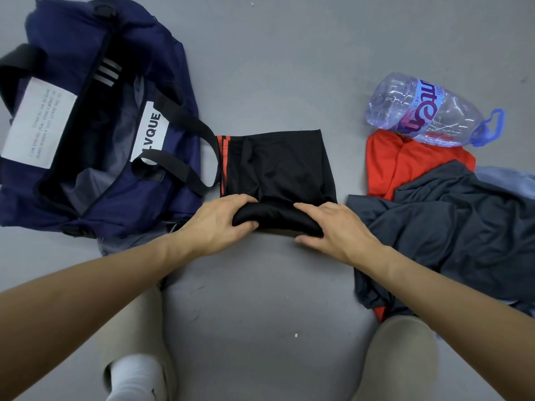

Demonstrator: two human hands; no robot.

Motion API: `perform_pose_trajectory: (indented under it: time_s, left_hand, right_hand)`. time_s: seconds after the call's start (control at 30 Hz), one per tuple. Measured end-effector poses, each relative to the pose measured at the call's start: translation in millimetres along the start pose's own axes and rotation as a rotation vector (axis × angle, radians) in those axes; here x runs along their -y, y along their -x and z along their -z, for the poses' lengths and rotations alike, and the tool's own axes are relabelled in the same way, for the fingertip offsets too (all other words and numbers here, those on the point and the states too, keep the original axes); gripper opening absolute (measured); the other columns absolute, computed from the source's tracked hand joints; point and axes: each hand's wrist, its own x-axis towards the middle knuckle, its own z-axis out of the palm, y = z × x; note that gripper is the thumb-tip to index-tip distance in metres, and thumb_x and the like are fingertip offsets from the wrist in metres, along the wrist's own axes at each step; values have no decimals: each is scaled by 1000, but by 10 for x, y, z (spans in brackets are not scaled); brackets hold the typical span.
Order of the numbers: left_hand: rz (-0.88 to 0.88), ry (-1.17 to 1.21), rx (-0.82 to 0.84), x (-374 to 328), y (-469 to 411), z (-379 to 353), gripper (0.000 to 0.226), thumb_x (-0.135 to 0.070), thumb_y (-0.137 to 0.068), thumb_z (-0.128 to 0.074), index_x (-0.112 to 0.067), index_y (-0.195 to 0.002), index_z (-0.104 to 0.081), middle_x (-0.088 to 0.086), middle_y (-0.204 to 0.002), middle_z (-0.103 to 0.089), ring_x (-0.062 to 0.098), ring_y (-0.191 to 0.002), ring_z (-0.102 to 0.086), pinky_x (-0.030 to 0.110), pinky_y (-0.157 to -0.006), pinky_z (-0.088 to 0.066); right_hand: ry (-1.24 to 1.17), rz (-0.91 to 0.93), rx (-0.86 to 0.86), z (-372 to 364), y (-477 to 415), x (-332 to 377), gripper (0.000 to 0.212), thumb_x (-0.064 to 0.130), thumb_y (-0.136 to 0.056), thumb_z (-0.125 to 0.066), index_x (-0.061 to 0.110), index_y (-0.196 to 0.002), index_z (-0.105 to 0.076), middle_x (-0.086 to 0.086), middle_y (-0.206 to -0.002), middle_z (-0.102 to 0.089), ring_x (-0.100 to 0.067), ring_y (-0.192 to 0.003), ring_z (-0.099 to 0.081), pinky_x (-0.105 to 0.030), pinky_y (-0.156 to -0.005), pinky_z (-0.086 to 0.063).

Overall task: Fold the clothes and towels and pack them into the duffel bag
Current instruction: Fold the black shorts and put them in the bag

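A black garment with red side stripes (278,166) lies flat on the grey floor in the middle, its near end rolled into a thick tube. My left hand (223,219) grips the left end of that roll, fingers curled over it. My right hand (333,227) grips the right end the same way, thumb underneath. The navy duffel bag (162,175) lies open at the left, its black strap lying over the garment's striped edge.
To the right lies a pile of clothes: a dark grey garment (451,224) over a red one (405,166), with pale blue fabric (509,180) behind. A large clear plastic water bottle (428,111) lies on its side beyond the pile. My knees and a white sock sit below.
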Motion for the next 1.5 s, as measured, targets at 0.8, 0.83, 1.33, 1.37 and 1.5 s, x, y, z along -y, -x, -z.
perform_pose_trajectory:
  time_s: [0.8, 0.83, 1.33, 1.37, 1.5]
  left_hand:
    - [-26, -451, -259, -105, 7, -52, 44, -44, -94, -60, -20, -131, -56, 1, -121, -59, 29, -108, -55, 42, -82, -47]
    - [-152, -522, -296, -82, 9, -51, 41, -34, -93, -64, -19, -131, -58, 2, -125, -58, 30, -112, -54, 42, -86, -45]
    - [-229, -311, -58, 17, 4, -121, 70, -21, -83, -69, -19, -148, -43, 4, -145, -49, 25, -134, -46, 42, -110, -43]
    - [-183, -236, -56, -17, 2, -74, 66, -26, -84, -64, -24, -146, -43, -1, -141, -52, 21, -128, -50, 41, -105, -45]
    - [65, -24, 29, -110, -20, 75, 42, -41, -85, -59, -38, -125, -43, -10, -105, -65, 17, -93, -60, 38, -84, -50]
  right_hand:
    - [344, 273, -288, -191, 32, 35, 51, 13, -92, -58, 16, -143, -52, -9, -146, -51, -31, -141, -40, -49, -117, -29]
    - [349, 274, -237, -222, 48, 25, 54, 21, -93, -59, 15, -146, -48, -10, -150, -48, -30, -144, -37, -49, -119, -27]
    - [66, 6, -1, -13, -147, 34, 69, 39, -86, -64, 28, -150, -41, 5, -148, -51, -17, -133, -50, -33, -99, -46]
    - [20, -34, 19, 52, -153, 53, 64, 41, -86, -59, 33, -148, -42, 7, -139, -59, -17, -124, -56, -33, -94, -48]
    - [-200, -218, 75, 176, -135, 45, 40, 53, -86, -53, 44, -125, -51, 7, -87, -70, -17, -80, -63, -34, -79, -51]
